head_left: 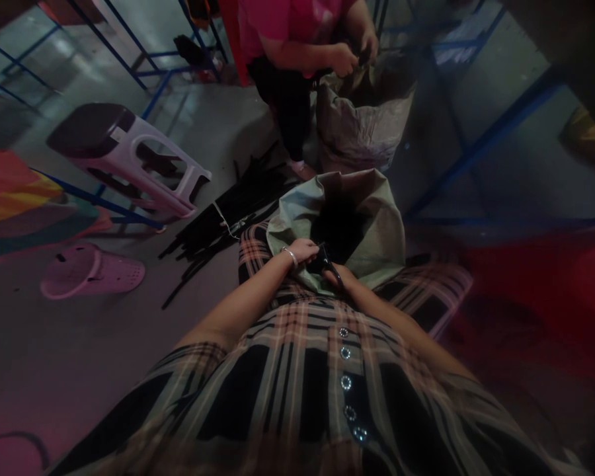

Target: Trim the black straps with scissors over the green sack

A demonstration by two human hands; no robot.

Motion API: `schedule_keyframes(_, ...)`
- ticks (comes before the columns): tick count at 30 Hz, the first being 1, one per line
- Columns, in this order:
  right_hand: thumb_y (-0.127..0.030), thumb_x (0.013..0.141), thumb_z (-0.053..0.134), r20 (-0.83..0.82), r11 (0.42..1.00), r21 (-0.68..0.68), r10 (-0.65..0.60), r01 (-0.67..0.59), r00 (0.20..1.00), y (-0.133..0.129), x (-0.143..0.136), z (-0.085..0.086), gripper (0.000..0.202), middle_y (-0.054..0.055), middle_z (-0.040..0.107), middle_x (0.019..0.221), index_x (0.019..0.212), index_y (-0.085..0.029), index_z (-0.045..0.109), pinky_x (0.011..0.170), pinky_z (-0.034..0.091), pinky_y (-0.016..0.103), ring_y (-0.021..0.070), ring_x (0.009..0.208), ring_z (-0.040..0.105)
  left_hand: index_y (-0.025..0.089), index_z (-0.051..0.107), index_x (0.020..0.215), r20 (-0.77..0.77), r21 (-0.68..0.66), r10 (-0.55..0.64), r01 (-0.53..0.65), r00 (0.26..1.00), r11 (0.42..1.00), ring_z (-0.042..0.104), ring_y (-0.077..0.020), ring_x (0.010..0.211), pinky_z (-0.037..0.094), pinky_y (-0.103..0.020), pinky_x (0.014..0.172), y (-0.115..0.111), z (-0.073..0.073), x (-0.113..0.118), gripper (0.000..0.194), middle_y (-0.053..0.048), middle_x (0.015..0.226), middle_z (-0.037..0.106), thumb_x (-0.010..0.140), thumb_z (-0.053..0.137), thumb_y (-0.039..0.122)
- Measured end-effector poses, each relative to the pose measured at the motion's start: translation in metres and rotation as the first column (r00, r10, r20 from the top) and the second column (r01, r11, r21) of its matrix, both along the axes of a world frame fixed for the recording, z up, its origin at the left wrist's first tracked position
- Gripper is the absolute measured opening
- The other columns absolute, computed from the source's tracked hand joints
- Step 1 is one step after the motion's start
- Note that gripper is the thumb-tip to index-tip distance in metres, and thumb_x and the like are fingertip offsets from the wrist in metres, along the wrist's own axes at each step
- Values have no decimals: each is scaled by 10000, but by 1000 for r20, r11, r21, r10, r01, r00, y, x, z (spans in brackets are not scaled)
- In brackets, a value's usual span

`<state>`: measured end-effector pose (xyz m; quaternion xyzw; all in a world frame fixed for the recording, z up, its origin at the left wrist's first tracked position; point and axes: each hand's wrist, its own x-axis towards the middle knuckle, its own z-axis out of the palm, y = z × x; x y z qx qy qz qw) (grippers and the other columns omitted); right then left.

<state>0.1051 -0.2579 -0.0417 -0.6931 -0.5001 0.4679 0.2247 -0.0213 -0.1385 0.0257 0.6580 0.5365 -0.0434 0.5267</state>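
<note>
An open pale green sack (384,231) stands between my knees, with dark material (341,225) inside. Over its near rim, my left hand (305,250), with a bracelet at the wrist, is closed on a small black piece (316,263). Just to the right, my right hand (338,274) is wrapped round black-handled scissors (333,270), whose tips point toward the left hand. The two hands are close together. Fine detail of the black piece is lost in the dark.
Long black strips (228,218) lie on the floor at the left, near a pink basket (92,271) and a tipped-looking plastic stool (129,149). Ahead, a person in pink (297,33) works over another sack (359,129). Blue metal frames (496,142) stand at both sides.
</note>
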Motion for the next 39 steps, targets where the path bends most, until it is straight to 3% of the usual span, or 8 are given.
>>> schedule_keyframes(4, -286, 789, 515, 18, 1000, 22, 17, -18, 1000, -1, 0, 3, 215, 27, 680, 883, 935, -195, 644, 718, 430, 248, 200, 820, 586, 111, 666, 849, -41, 16, -81, 81, 996, 997, 495, -73, 421, 390, -174, 415, -5, -3, 4, 205, -9, 593, 610, 821, 550, 278)
schedule_keyframes(9, -262, 766, 504, 29, 998, 48, 32, -34, 999, -2, 1, 2, 171, 36, 656, 759, 795, -161, 640, 650, 408, 238, 185, 730, 570, 115, 672, 825, -42, 56, -157, 159, 987, 986, 526, -86, 435, 415, -182, 432, -4, -7, 3, 222, -5, 576, 596, 817, 571, 313)
schedule_keyframes(17, -286, 675, 496, -84, 979, -31, -205, 203, 975, -6, -2, -7, 151, -22, 492, 471, 592, -169, 545, 463, 311, 215, 108, 463, 458, 123, 652, 836, 22, 27, -71, 70, 997, 997, 506, -63, 428, 403, -157, 423, -1, 1, -10, 234, 10, 568, 586, 836, 563, 339)
schedule_keyframes(23, -254, 625, 474, -125, 978, -52, -207, 202, 970, -8, -1, -13, 147, -37, 424, 398, 499, -180, 493, 415, 261, 209, 92, 404, 402, 121, 618, 736, 33, 22, -36, 35, 999, 999, 462, -51, 395, 374, -157, 402, 1, 3, -9, 204, 19, 546, 567, 845, 536, 272)
schedule_keyframes(32, -277, 680, 483, -91, 978, -72, -204, 198, 975, -1, 2, -11, 156, -14, 524, 514, 602, -166, 560, 470, 330, 202, 110, 492, 466, 129, 605, 768, 61, -5, 43, -43, 997, 999, 457, -45, 395, 360, -148, 391, 5, 1, -9, 168, 30, 551, 552, 826, 575, 283)
schedule_keyframes(39, -263, 760, 492, -82, 1000, -6, -1, 1, 997, 1, 0, 0, 192, 26, 645, 844, 874, -168, 615, 671, 430, 232, 174, 772, 568, 126, 649, 843, 29, 31, 6, -7, 1000, 999, 475, -50, 412, 363, -146, 397, 0, -3, -2, 212, 14, 577, 583, 802, 608, 329)
